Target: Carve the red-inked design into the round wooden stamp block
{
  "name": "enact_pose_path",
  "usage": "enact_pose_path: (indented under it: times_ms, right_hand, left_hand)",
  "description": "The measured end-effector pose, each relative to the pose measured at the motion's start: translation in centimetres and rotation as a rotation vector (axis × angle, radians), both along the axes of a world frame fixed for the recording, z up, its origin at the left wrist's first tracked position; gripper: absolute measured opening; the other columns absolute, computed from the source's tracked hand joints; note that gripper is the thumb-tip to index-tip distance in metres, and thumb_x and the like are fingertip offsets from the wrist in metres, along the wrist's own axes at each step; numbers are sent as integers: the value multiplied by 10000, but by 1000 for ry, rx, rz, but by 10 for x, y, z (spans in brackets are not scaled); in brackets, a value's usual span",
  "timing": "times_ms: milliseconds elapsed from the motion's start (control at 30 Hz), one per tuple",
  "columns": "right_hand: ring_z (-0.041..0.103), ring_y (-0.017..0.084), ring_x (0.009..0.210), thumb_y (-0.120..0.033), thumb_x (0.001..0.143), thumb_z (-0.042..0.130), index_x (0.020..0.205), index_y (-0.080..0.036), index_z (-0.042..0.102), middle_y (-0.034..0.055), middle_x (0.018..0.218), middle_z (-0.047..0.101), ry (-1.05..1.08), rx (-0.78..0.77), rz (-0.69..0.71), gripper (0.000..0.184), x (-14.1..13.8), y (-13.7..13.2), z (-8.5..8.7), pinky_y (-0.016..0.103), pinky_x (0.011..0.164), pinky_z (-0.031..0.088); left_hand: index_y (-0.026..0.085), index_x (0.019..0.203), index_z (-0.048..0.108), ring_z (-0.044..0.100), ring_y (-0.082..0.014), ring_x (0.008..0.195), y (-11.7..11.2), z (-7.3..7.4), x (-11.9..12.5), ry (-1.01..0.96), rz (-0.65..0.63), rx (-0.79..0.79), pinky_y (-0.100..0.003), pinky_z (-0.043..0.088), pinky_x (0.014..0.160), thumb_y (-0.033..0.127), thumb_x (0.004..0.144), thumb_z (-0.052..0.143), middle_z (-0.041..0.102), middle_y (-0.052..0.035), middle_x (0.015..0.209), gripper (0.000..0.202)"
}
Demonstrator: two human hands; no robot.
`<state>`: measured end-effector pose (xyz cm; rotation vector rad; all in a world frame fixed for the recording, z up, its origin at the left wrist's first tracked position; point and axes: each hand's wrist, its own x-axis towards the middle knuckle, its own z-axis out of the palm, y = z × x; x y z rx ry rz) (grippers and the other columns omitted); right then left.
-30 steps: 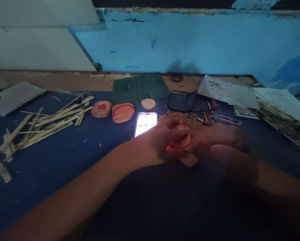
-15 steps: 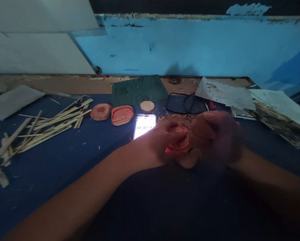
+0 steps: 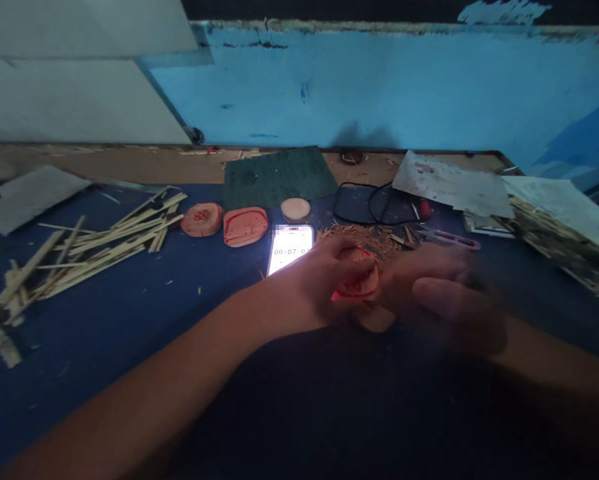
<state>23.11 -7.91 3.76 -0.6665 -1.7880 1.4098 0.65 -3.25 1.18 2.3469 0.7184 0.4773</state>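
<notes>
Disc (image 3: 359, 283), red-marked, is held clamped in left hand (image 3: 315, 283) over blue table (image 3: 129, 313), just beside lit phone (image 3: 290, 248); right hand (image 3: 444, 300) is blurred close against it, its grip not discernible

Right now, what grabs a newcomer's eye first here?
The lit phone glows mid-table on the dark blue cloth. Just right of it the left hand grips a red-marked wooden disc, with the blurred right hand beside it. A pile of pale sticks lies far left.
</notes>
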Motion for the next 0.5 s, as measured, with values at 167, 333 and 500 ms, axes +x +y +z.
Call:
enact_pose_path:
  times_ms: [167, 333, 500]
  right_hand:
    - [406, 142, 518, -376, 1083, 544, 635, -235, 530, -20, 572, 451, -62, 161, -3, 470, -3, -2, -1, 351, 533, 293]
    - [339, 128, 446, -303, 1016, 657, 547, -240, 512, -40, 515, 393, 263, -221, -176, 495, -12, 2, -11, 318, 439, 267]
    - [173, 120, 415, -340, 1032, 544, 511, -251, 447, -59, 492, 220, 456, -341, -309, 537, -21, 13, -13, 303, 379, 161]
  left_hand:
    - [259, 1289, 774, 609, -344, 1401, 0, -2, 1, 6, 8, 21, -489, 552, 1154, 314, 949, 791, 597, -121, 1521, 344]
    - [275, 1183, 800, 627, -328, 1339, 0, 0, 3, -2, 13, -4, -497, 571, 1119, 322, 954, 798, 621, -110, 1458, 234]
    - [300, 1257, 788, 625, -308, 1368, 0, -1, 0, -75, -25, 3, -487, 566, 1138, 327, 999, 787, 618, -111, 1497, 259]
